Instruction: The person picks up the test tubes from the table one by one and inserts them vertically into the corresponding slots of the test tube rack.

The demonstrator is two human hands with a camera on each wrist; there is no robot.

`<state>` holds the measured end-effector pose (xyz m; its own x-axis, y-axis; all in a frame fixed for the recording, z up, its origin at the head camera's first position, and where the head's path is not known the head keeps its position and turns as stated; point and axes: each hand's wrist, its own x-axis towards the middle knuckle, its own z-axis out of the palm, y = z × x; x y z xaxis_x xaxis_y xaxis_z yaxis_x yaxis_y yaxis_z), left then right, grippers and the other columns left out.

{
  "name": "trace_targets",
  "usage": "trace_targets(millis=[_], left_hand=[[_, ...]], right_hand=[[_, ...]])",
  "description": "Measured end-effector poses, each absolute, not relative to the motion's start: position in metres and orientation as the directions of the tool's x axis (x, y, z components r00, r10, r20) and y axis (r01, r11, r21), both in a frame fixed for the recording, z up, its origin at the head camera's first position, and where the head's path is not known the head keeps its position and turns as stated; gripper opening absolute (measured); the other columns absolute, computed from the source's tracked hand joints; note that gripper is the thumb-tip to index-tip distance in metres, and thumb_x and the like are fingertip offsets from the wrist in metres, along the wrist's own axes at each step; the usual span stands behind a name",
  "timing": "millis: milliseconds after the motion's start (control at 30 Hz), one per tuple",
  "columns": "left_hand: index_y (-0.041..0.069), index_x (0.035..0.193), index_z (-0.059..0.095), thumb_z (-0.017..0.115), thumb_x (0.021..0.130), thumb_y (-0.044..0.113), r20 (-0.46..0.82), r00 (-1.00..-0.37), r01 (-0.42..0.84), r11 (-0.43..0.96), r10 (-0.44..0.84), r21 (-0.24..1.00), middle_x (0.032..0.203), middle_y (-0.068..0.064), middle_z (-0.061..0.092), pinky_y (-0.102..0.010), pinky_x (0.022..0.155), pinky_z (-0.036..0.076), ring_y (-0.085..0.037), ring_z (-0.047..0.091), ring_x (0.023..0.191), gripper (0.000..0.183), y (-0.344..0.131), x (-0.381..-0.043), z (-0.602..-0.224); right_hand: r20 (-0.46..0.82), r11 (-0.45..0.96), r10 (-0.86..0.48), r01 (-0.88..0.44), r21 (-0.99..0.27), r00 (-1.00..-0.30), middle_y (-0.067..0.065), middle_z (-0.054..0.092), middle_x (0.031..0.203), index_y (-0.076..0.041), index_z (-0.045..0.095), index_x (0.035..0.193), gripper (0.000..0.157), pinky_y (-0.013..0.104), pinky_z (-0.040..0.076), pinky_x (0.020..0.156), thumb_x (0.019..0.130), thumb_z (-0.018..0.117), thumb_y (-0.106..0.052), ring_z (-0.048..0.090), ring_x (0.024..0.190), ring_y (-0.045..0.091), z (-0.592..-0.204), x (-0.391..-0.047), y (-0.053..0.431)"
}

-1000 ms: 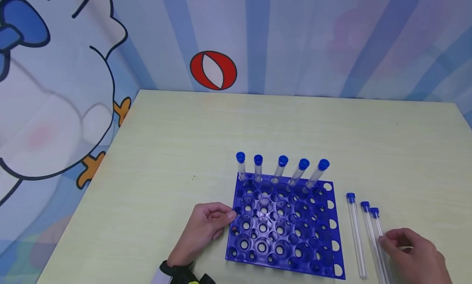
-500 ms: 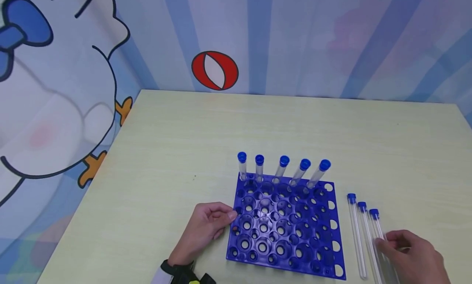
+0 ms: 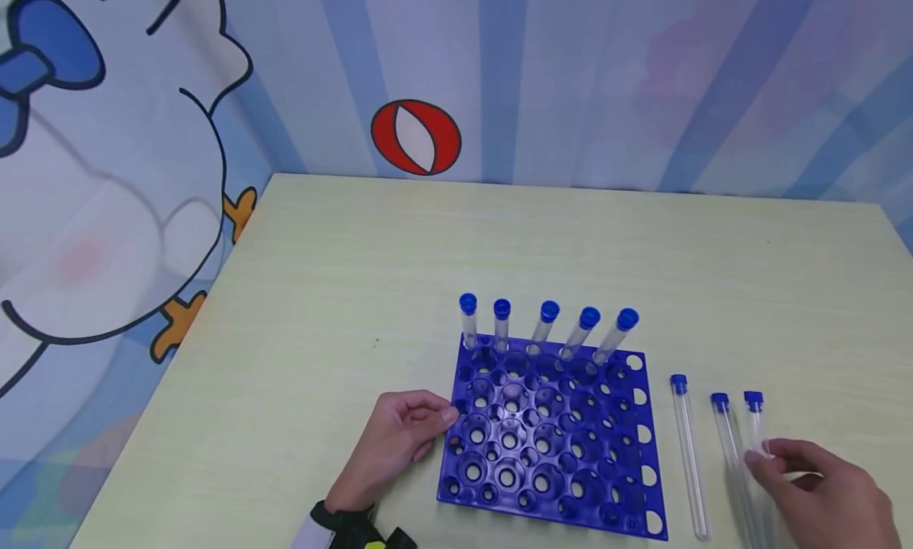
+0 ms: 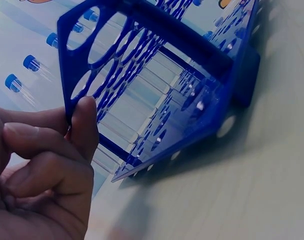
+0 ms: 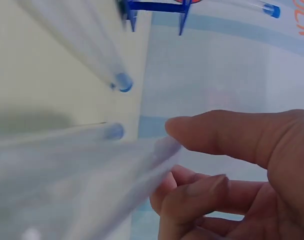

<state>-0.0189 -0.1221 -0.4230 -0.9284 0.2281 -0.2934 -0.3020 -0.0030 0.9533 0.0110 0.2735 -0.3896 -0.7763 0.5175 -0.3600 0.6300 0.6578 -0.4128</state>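
Observation:
My left hand (image 3: 399, 438) pinches the left edge of a blue plastic test tube rack (image 3: 549, 516) between thumb and index finger. In the left wrist view, the thumb and index finger (image 4: 83, 120) meet at a corner of the rack's top plate. At the right, my right hand (image 3: 820, 486) pinches a clear test tube (image 3: 754, 426) with a blue cap, just below that cap; in the right wrist view this tube (image 5: 142, 185) is blurred. Two more capped tubes lie to the left of it, a middle tube (image 3: 727, 438) close by and another tube (image 3: 689, 462) nearer the rack.
Several blue-capped tubes (image 3: 548, 319) stand in the rack's back row, leaning at differing angles. The pale table (image 3: 357, 280) ends at a wall with blue stripes (image 3: 499, 74) and cartoon pictures. A black band (image 3: 345, 521) is on the left wrist.
My right hand has shifted slightly right, and the top of its tube has swung right. The middle tube's cap has moved right as well. My left hand and the rack have stayed put.

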Motion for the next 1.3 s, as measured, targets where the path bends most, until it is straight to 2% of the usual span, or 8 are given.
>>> trace_targets(millis=[67,233,467,600,733,833,933,1300], left_hand=[[-0.003,0.097,0.065,0.067,0.084,0.023,-0.295,-0.928,-0.304,-0.003,0.227,0.953,0.069,-0.009,0.058,-0.018,0.043,0.031,-0.008,0.038,0.045,0.029,-0.122,-0.019,-0.423],[-0.002,0.096,0.065,0.067,0.084,0.022,-0.297,-0.928,-0.307,-0.009,0.227,0.952,0.069,-0.007,0.058,-0.018,0.043,0.031,-0.008,0.038,0.045,0.027,-0.122,-0.019,-0.423],[-0.003,0.096,0.065,0.067,0.084,0.022,-0.291,-0.928,-0.302,-0.011,0.231,0.953,0.068,-0.007,0.059,-0.018,0.043,0.031,-0.008,0.038,0.044,0.028,-0.122,-0.019,-0.423],[-0.003,0.096,0.065,0.067,0.084,0.022,-0.291,-0.928,-0.302,-0.012,0.231,0.953,0.068,-0.008,0.058,-0.018,0.043,0.031,-0.008,0.038,0.044,0.028,-0.122,-0.019,-0.422],[-0.003,0.096,0.065,0.067,0.084,0.023,-0.296,-0.927,-0.307,-0.01,0.228,0.952,0.068,-0.008,0.058,-0.018,0.043,0.031,-0.008,0.038,0.045,0.029,-0.122,-0.019,-0.422],[-0.003,0.096,0.065,0.068,0.084,0.024,-0.303,-0.926,-0.312,-0.005,0.224,0.95,0.067,-0.007,0.058,-0.018,0.043,0.03,-0.008,0.038,0.045,0.029,-0.122,-0.019,-0.422],[-0.004,0.096,0.065,0.067,0.084,0.024,-0.309,-0.925,-0.316,0.0,0.221,0.949,0.066,-0.005,0.058,-0.018,0.043,0.03,-0.008,0.038,0.045,0.03,-0.122,-0.019,-0.421],[-0.004,0.096,0.065,0.067,0.084,0.022,-0.305,-0.927,-0.311,0.007,0.218,0.95,0.066,-0.004,0.058,-0.018,0.043,0.029,-0.008,0.038,0.045,0.029,-0.121,-0.018,-0.419]], right_hand=[[-0.322,0.669,0.531,0.621,-0.409,-0.784,0.01,0.06,0.095,-0.001,0.055,0.12,0.052,0.027,0.038,0.056,0.086,0.061,-0.041,0.054,0.075,0.021,-0.383,0.012,0.272],[-0.31,0.622,0.57,0.646,-0.443,-0.761,0.013,0.056,0.106,-0.005,0.051,0.126,0.056,0.025,0.037,0.055,0.089,0.054,-0.047,0.051,0.08,0.023,-0.37,0.013,0.264],[-0.233,0.583,0.616,0.634,-0.509,-0.753,0.016,0.056,0.112,-0.007,0.05,0.126,0.05,0.023,0.037,0.055,0.091,0.051,-0.042,0.049,0.079,0.022,-0.362,0.017,0.256],[-0.157,0.548,0.641,0.591,-0.592,-0.751,-0.002,0.058,0.096,-0.009,0.056,0.114,0.035,0.017,0.035,0.053,0.089,0.058,-0.034,0.048,0.066,0.008,-0.359,0.023,0.255],[-0.071,0.455,0.665,0.479,-0.751,-0.743,-0.022,0.051,0.076,-0.017,0.06,0.092,0.012,0.015,0.034,0.048,0.083,0.068,-0.017,0.046,0.054,-0.001,-0.358,0.026,0.254],[0.003,0.405,0.671,0.363,-0.839,-0.741,-0.024,0.054,0.073,-0.021,0.062,0.083,0.021,0.015,0.033,0.042,0.077,0.072,-0.003,0.047,0.052,-0.002,-0.359,0.027,0.253],[0.047,0.387,0.67,0.295,-0.874,-0.74,-0.022,0.057,0.073,-0.018,0.066,0.082,0.023,0.015,0.032,0.04,0.074,0.073,0.002,0.046,0.051,-0.002,-0.36,0.028,0.252],[0.045,0.406,0.655,0.301,-0.863,-0.755,-0.024,0.058,0.075,-0.017,0.065,0.083,0.02,0.015,0.033,0.041,0.076,0.072,0.001,0.046,0.05,-0.001,-0.356,0.027,0.249]])
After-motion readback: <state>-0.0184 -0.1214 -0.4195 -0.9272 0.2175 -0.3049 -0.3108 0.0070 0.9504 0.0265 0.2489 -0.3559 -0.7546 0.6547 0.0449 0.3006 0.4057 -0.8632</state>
